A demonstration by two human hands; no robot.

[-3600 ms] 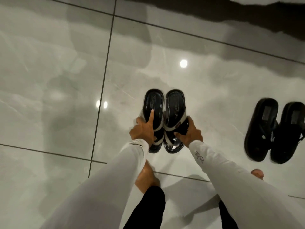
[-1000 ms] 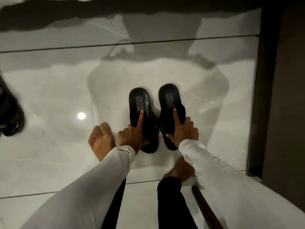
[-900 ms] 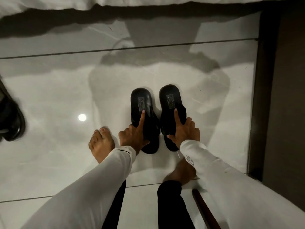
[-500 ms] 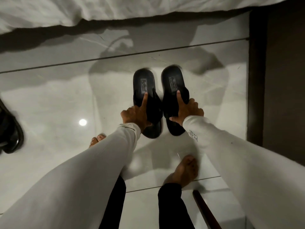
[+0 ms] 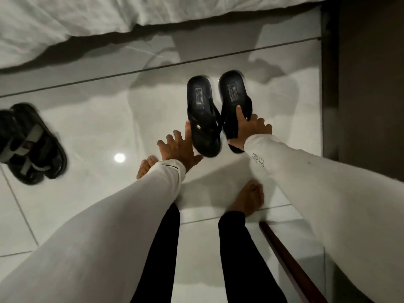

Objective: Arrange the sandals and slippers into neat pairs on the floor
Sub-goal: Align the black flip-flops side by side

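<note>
Taking the black slippers (image 5: 216, 112) as the anchor: bare feet are standing just behind them. The left hand (image 5: 178, 147) is splaying open, one fingertip touching the left slipper's outer edge. The right hand (image 5: 251, 127) is pinning the right slipper, forefinger out along its strap. Both slippers are lying side by side, long axes pointing away. The dark panel (image 5: 360, 84) is crowding their right, the bedsheet (image 5: 87, 18) beyond; the strapped sandals (image 5: 30, 145) are sitting well left, with open floor (image 5: 98, 127) between.

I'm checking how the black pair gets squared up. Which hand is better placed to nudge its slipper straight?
Probably the left hand: it is spread open beside the left slipper, which lies angled. The right hand presses the right slipper, already straighter.
</note>
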